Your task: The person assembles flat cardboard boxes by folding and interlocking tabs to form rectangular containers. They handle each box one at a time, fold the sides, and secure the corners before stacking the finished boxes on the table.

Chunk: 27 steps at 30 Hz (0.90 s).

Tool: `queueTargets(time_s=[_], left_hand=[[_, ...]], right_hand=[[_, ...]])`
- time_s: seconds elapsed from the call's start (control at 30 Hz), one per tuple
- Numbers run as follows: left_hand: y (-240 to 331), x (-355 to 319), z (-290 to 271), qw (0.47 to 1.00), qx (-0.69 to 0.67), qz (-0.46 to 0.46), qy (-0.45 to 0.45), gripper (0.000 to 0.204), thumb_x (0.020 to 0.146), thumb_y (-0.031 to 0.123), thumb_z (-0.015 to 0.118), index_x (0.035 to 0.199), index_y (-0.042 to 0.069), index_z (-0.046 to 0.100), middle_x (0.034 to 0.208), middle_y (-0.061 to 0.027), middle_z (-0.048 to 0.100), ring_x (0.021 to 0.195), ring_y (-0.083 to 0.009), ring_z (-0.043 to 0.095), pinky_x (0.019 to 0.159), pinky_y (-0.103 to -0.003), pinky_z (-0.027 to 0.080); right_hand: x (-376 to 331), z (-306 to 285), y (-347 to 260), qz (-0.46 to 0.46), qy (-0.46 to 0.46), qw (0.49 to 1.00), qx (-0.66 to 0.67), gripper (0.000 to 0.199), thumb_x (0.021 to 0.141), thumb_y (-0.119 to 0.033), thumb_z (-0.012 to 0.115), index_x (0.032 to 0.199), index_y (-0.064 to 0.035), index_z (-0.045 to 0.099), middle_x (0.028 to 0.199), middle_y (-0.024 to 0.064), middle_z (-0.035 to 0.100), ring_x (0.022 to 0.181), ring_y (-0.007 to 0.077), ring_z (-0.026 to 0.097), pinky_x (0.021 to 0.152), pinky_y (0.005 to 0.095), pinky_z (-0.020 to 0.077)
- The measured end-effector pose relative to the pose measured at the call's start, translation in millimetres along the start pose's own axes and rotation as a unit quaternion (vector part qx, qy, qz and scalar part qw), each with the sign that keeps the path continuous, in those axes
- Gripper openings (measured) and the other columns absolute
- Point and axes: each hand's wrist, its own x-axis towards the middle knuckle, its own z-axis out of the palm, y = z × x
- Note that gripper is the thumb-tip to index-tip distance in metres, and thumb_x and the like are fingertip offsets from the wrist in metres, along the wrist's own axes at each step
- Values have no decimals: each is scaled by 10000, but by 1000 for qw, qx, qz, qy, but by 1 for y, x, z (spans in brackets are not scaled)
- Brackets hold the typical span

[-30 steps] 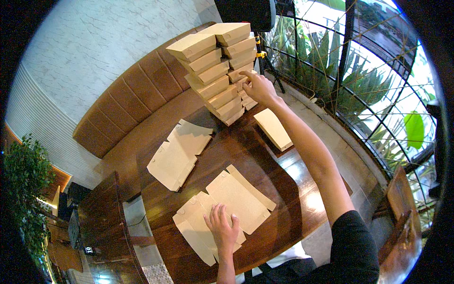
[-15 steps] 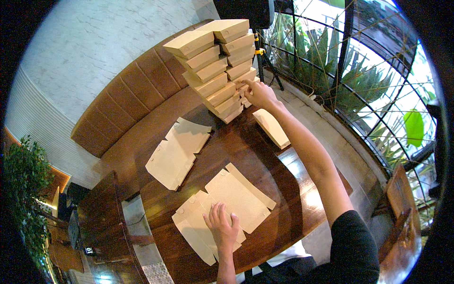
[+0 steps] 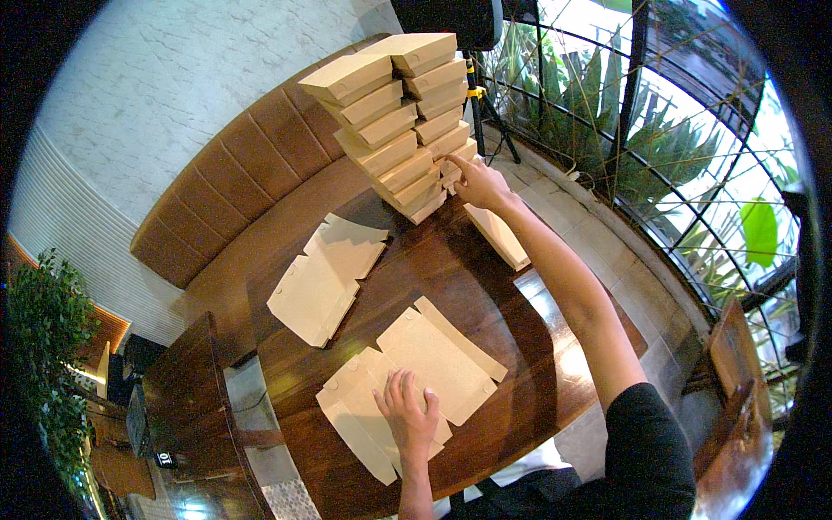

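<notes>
My left hand [image 3: 411,414] lies with spread fingers on an unfolded brown cardboard box blank [image 3: 438,360] at the table's near side. My right hand [image 3: 482,183] reaches far forward to two tall side-by-side stacks of folded cardboard boxes [image 3: 381,152]. Its index finger is stretched out at a lower box of the right stack, and the other fingers are partly curled with nothing seen in them. Whether the fingertip presses on the box I cannot tell. Left of the middle lies a pile of flat box blanks [image 3: 322,282].
A single folded box [image 3: 498,238] lies on the dark wooden table [image 3: 425,264], partly behind my right forearm. A brown padded bench [image 3: 234,173] curves behind the table. A black tripod [image 3: 485,104] stands behind the stacks, and a barred window [image 3: 633,104] is at the right.
My right hand has shifted slightly down and right along the stack, with its index finger now more clearly stretched out. My left hand stays in place on the blank.
</notes>
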Motion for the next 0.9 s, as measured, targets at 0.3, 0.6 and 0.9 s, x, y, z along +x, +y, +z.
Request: queueTargets(time_s=[0.3,0.6,0.9], left_hand=[[1,0,-1,1000,-9,-7,-3,488,954,275,617,1391,71,546,1474,-154,534,1487,-348,419,1264,-672,143],[0,-1,2,1000,-7,-5,3,495,938,267,633,1390,82,554,1479,-139,535,1489,-339,423,1260,-672,153],[2,-2,-2,1000,-10,-7,8,489,950,277,619,1392,75,562,1491,-139,528,1497,-333,409,1260,-666,160]], right_hand=[[-19,24,4,33,-62,997,-40,712,875,-228,652,1562,-254,467,1402,225,623,1236,449,611,1025,586,488],[-19,43,8,45,-86,992,-75,675,844,-238,694,1499,-206,537,1474,195,549,1382,433,456,1117,629,345],[-83,21,11,-20,-2,1000,1,702,937,-358,690,1557,-119,465,1483,211,531,1433,416,412,1173,604,300]])
